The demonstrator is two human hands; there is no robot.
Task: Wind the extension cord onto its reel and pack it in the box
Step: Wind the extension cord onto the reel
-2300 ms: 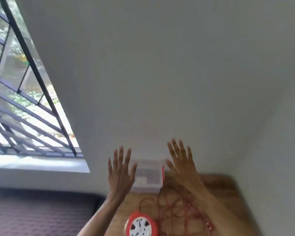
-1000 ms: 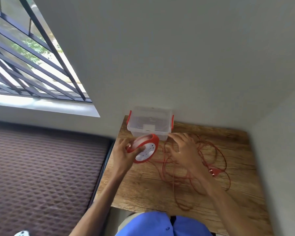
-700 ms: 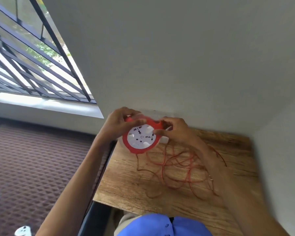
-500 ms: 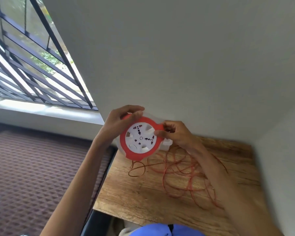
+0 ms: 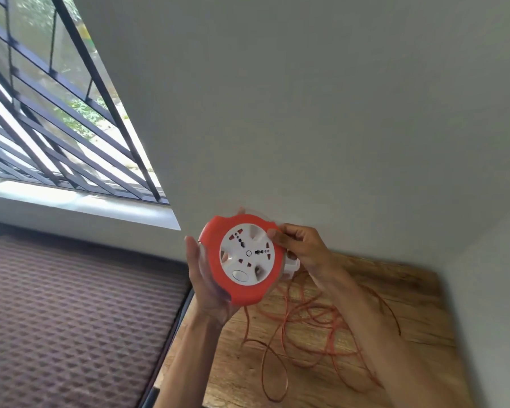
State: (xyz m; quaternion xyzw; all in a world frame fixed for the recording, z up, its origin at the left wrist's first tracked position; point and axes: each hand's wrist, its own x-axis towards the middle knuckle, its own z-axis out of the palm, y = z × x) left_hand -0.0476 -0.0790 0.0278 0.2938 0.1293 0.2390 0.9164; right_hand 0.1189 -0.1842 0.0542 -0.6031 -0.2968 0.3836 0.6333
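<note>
The round reel [image 5: 242, 257], red-rimmed with a white socket face, is lifted above the table's far left corner, its face turned toward me. My left hand [image 5: 208, 281] cups its left and lower rim from behind. My right hand [image 5: 301, 248] pinches its upper right edge. The thin red cord [image 5: 315, 322] hangs from the reel's underside and lies in loose tangled loops on the wooden table [image 5: 412, 293]. The clear box is almost wholly hidden behind the reel; only a pale corner [image 5: 293, 265] shows beside my right hand.
A white wall stands just behind the table and another closes its right side. A barred window [image 5: 56, 128] with a sill is at the left. A brown patterned mattress [image 5: 71, 313] lies left of the table, below the sill.
Both hands dropped from raised and spread to the table. The left hand picked the reel up, the right joined it, and the reel has been turned to face me, now hiding the box.
</note>
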